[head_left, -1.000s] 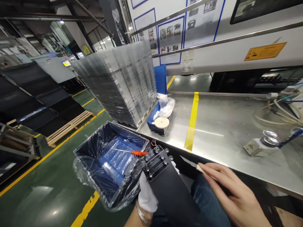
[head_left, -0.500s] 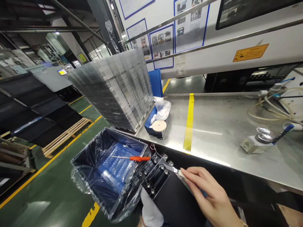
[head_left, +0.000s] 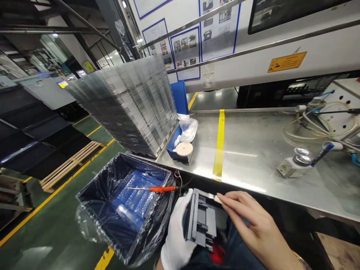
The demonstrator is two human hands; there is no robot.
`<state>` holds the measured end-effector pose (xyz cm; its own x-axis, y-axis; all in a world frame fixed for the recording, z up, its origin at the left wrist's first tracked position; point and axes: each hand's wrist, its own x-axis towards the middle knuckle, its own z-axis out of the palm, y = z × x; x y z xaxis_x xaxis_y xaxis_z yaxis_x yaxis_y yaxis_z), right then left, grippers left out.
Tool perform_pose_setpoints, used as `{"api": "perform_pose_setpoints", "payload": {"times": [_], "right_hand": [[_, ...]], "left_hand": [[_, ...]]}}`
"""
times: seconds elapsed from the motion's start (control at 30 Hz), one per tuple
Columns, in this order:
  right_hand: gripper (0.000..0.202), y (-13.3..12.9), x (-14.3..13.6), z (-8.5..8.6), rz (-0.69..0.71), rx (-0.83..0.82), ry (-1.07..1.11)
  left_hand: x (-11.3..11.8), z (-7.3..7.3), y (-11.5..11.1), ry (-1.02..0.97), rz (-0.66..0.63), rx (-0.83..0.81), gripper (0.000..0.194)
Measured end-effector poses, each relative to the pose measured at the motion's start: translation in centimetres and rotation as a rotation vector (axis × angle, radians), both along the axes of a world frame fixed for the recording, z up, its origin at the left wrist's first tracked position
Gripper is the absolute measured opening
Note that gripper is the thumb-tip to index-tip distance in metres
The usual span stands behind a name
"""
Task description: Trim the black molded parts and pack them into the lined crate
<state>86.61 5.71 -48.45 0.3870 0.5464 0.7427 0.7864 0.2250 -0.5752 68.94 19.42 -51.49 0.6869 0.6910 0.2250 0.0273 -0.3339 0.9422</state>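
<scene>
My left hand (head_left: 176,235), in a white glove, grips a dark grey moulded plastic part (head_left: 201,221) from its left side. The part stands on edge, its ribbed and stepped face turned to the right. Bare, my right hand (head_left: 254,225) pinches the pale handle of a small knife (head_left: 218,199) between thumb and fingers. Its short metal blade lies at the part's upper edge; I cannot tell whether it touches. Just left of the part, a red-handled tool (head_left: 162,189) with a thin metal shaft reaches over a plastic-lined bin (head_left: 123,159).
Blue bubble-wrapped material lies in the bin. On the steel bench (head_left: 244,150) are a blue tray (head_left: 172,144) with white cloth and a round pale disc (head_left: 184,149), a metal-topped bottle (head_left: 295,165) and hoses. Clear trays (head_left: 135,101) stand stacked behind the bin.
The part has been turned from lying broad and flat to standing on edge, showing its ribbed side. My left hand has come up into fuller view. The knife stays in my right hand.
</scene>
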Motion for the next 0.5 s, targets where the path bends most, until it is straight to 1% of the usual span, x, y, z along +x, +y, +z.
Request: {"api": "perform_pose_setpoints", "payload": {"times": [0.07,0.1,0.2,0.27,0.3,0.33,0.37,0.43,0.5], "right_hand": [[0.026,-0.2,0.1,0.0,-0.007,-0.005,-0.003],[0.025,-0.3,0.2,0.0,0.003,-0.012,-0.007],[0.024,-0.7,0.8,-0.2,-0.003,-0.036,-0.005],[0.021,-0.8,1.2,-0.3,0.000,-0.053,0.073],[0.020,-0.8,1.4,-0.3,0.029,-0.086,0.151],[0.021,-0.8,1.4,-0.2,0.080,-0.143,0.251],[0.028,-0.8,1.4,-0.1,0.143,-0.218,0.364],[0.049,-0.6,1.2,0.3,0.258,-0.378,0.563],[0.063,-0.3,0.9,0.8,0.344,-0.479,0.669]], "left_hand": [[-0.3,0.1,-0.1,0.018,0.003,0.088,0.065],[-0.5,0.1,-0.2,0.029,0.005,0.121,0.066],[-1.1,0.1,-0.3,0.058,0.005,0.160,0.059],[-1.3,0.4,-0.3,0.075,-0.002,0.170,0.061],[-1.2,0.6,-0.3,0.081,-0.013,0.171,0.061],[-1.1,1.0,-0.3,0.088,-0.030,0.168,0.058],[-1.0,1.3,-0.4,0.097,-0.053,0.160,0.052],[-0.8,1.8,-0.4,0.115,-0.105,0.140,0.041],[-0.9,2.0,-0.4,0.127,-0.141,0.122,0.039]]}}
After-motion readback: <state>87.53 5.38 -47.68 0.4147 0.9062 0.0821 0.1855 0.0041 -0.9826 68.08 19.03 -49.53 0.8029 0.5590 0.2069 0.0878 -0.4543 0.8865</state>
